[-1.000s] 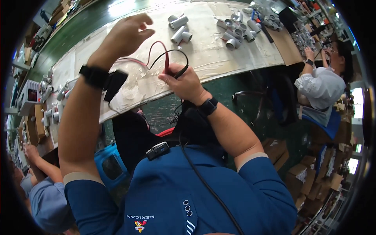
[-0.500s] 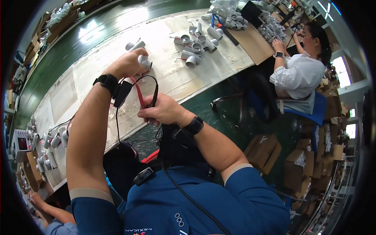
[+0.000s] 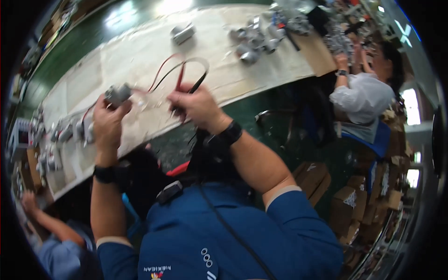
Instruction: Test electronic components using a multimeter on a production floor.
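My left hand (image 3: 107,122) is raised over the left part of the pale table, its fingers closed around a grey pipe fitting (image 3: 118,94). Blur hides the fitting's finer details. In front of my body, my right hand (image 3: 199,106) grips a pair of test probes together, a red one (image 3: 180,76) and a black one (image 3: 199,82). Their thin leads loop up and over toward the left hand. Farther back on the table lies a grey fitting (image 3: 183,33), apart from both hands.
A heap of grey fittings (image 3: 249,52) sits at the back right, near brown cardboard (image 3: 311,51). More fittings (image 3: 70,129) line the table's left end. One co-worker (image 3: 366,88) sits at right; another's arm (image 3: 56,221) shows at lower left. Cartons (image 3: 350,205) stand on the right.
My left hand has swung left and nearer to me, carrying a grey fitting away from the table's middle. My right hand has shifted slightly up and right with the probes. The view has turned slightly.
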Motion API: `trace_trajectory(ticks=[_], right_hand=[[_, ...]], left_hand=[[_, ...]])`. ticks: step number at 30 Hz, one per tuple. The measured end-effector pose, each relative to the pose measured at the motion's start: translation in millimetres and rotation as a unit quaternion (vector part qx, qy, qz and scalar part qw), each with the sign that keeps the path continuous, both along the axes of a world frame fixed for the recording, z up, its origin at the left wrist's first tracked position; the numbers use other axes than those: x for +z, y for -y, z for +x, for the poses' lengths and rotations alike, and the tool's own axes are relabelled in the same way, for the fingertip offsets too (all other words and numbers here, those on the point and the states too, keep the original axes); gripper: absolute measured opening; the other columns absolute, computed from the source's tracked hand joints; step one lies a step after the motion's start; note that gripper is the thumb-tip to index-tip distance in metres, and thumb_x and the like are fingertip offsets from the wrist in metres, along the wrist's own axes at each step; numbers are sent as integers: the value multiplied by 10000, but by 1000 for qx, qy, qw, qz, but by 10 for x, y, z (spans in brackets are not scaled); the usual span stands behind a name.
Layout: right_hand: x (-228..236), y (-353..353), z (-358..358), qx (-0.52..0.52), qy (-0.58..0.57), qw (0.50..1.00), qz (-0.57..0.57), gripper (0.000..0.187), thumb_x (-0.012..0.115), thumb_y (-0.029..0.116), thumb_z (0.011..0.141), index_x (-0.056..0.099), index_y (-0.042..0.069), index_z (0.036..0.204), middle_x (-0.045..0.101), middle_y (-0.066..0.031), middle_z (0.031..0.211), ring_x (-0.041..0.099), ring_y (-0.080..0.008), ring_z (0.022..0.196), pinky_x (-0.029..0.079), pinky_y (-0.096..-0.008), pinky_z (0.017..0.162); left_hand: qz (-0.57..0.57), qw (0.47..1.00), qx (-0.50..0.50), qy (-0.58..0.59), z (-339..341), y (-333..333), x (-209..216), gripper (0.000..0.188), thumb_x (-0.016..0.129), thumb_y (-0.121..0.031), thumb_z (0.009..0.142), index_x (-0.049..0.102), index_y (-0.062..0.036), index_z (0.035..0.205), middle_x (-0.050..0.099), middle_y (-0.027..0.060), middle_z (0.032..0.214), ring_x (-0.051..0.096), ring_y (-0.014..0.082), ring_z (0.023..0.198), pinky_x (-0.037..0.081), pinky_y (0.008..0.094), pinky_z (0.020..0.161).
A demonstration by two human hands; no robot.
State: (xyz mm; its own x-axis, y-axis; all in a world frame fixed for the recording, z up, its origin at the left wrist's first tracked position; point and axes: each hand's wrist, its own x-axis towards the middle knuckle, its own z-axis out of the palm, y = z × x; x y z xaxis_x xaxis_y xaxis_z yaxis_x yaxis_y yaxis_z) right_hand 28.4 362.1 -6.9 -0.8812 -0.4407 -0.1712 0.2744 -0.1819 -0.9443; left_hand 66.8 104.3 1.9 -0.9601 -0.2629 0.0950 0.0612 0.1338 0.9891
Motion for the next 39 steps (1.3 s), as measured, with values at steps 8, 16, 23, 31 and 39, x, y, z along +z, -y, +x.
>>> trace_trajectory(ticks=[8, 16, 23, 31, 39], right_hand=[[-40, 710, 171, -43, -115, 992, 13, 192, 721, 189, 981, 705, -2, 974, 713, -67, 778, 642, -109, 590, 515, -244, 524], [-256, 832, 288, -70, -243, 957, 141, 209, 735, 199, 969, 704, -8, 969, 713, -55, 740, 643, -98, 562, 507, -240, 509], [-283, 864, 310, -98, -311, 929, 176, 192, 740, 200, 960, 707, 12, 953, 712, -44, 716, 644, -96, 544, 499, -249, 496], [-306, 888, 334, -111, -345, 914, 181, 203, 738, 225, 964, 703, 27, 930, 682, -37, 656, 637, -103, 528, 491, -264, 496], [-295, 893, 340, -108, -355, 906, 205, 203, 743, 226, 961, 706, 30, 919, 670, -30, 642, 632, -103, 523, 486, -261, 497]], left_hand=[[-18, 997, 67, -27, 509, -159, -280, 335, 857, -126, 840, 649, -3, 1071, 746, 68, 924, 700, 130, 824, 556, 289, 741], [-35, 994, 62, -77, 584, -182, -348, 360, 868, -162, 841, 640, 0, 1069, 762, 98, 929, 714, 135, 824, 567, 293, 731], [-90, 990, 85, -64, 603, -196, -327, 374, 874, -173, 830, 632, 7, 1052, 759, 108, 891, 722, 146, 795, 578, 301, 704], [-77, 988, 86, -100, 600, -179, -402, 374, 878, -179, 819, 626, 9, 1021, 752, 117, 856, 716, 144, 753, 571, 304, 664], [-107, 986, 95, -91, 641, -185, -320, 384, 883, -184, 811, 624, 8, 1019, 742, 116, 835, 710, 151, 733, 569, 313, 647]])
